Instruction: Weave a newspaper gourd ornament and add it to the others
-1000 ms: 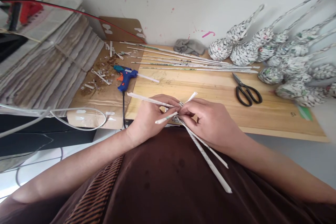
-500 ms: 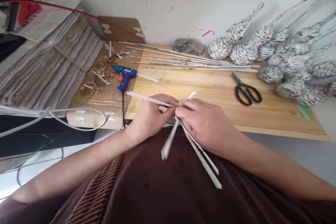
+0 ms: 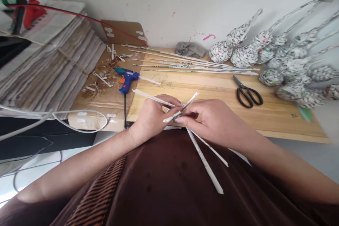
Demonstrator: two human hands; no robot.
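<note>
Several rolled paper strips (image 3: 205, 160) cross in a small bundle between my hands, above the table's front edge. My left hand (image 3: 156, 114) pinches the bundle from the left, and one strip sticks out over it to the upper left. From the right, my right hand (image 3: 209, 114) grips the same crossing with thumb and fingers. Two long ends hang down in front of the brown clothing, a short one points up between the hands, and another lies toward my left fingers. My fingers partly hide the crossing itself.
On the wooden table (image 3: 169, 88) lie a blue glue gun (image 3: 128, 80), black scissors (image 3: 248, 93), long paper rolls (image 3: 190, 61) and a grey cloth (image 3: 190, 48). Woven paper pieces (image 3: 245, 54) crowd the right. Stacked newspapers (image 3: 50, 60) and a white cable (image 3: 102, 127) are left.
The short strip end that hung down has swung up toward my left fingers. My right hand has turned, its thumb now showing below. The longer ends have shifted slightly.
</note>
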